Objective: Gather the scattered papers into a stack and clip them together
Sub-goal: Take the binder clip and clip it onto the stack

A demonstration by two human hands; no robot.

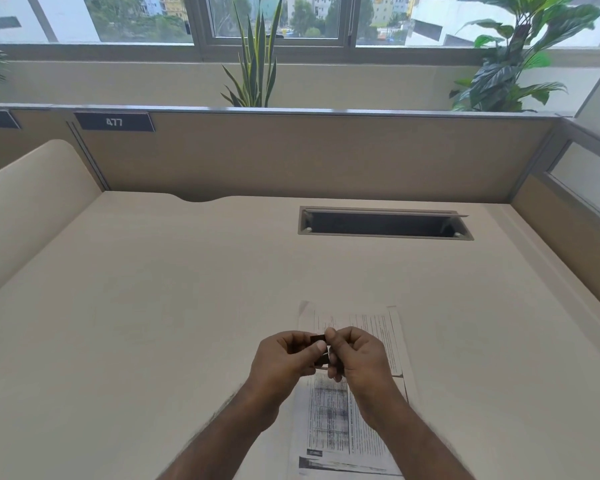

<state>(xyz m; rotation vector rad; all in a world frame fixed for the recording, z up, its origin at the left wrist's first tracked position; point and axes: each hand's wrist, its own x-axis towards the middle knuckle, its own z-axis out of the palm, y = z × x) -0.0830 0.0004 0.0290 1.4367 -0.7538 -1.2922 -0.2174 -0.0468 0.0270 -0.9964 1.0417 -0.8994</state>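
The desk [153, 306], a wide cream surface, filled most of the head view and was closed in by tan partition panels [326, 157] at twelve o'clock and along the three o'clock side. A curved cream divider [32, 209] rose at ten o'clock. Behind the far panel ran a window [278, 19], with a spiky upright plant [257, 64] at twelve o'clock and a broad-leaved plant [513, 57] at two o'clock. A dark nameplate reading 477 [114, 121] sat on the partition at eleven o'clock. Set into the desk at one o'clock was a rectangular cable slot [385, 224] with its flap raised.

The papers [340, 420] lay gathered in a loose stack at about five o'clock from the desk's centre, flat on the surface, printed sides up, with edges not quite square so that one sheet's corner showed at the far end. Both forearms reached in from six o'clock and met above the stack's upper half.

The left hand [284, 358] was curled, thumb and fingers pinching a small dark binder clip [317, 341]. The right hand [357, 355] was curled against it, its fingertips pressed on the clip's thin metal lever. The clip was held between the two hands, over the papers; whether it touched the sheets could not be told.
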